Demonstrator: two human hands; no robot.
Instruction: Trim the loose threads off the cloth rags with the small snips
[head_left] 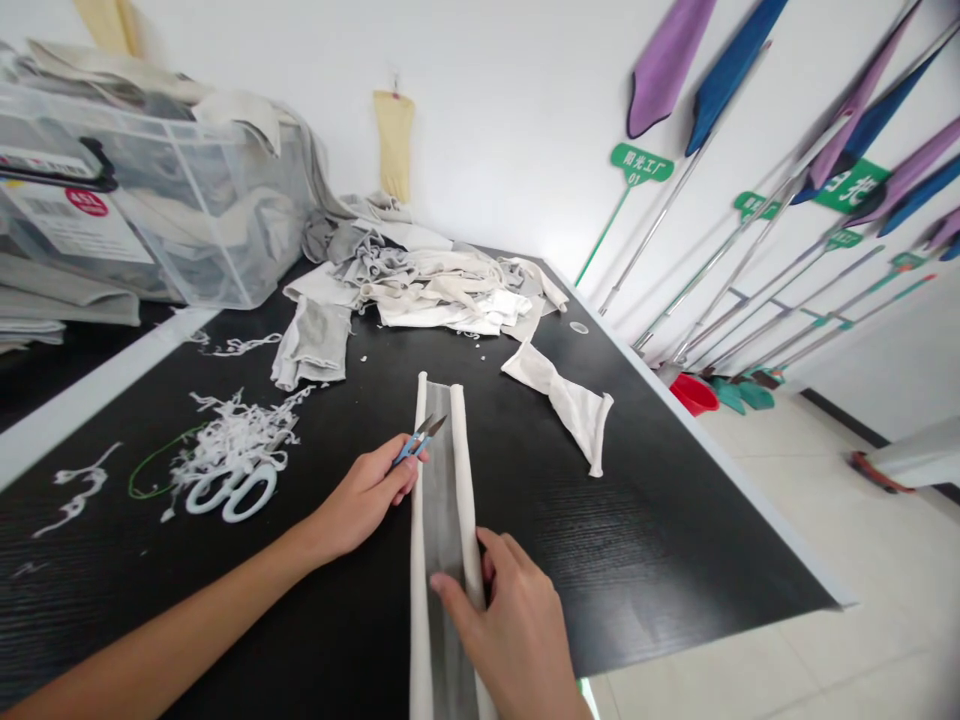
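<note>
- Centrally on the black wooden bench (637, 520) lies a long grey fabric strip with white rolled edges (442, 470), reaching to the near rim.
- Left hand (367, 495) rests at the strip's left edge, its fingers closed around small blue-handled thread snips (420, 440), blades slightly apart over the strip.
- Right hand (517, 625) presses the strip's near part, fingers pinching the right white edge.
- Left of the strip lie white-handled scissors (232, 490) among white fabric trimmings (232, 435).
- Right of the strip lies a twisted white cloth piece (570, 400).
</note>
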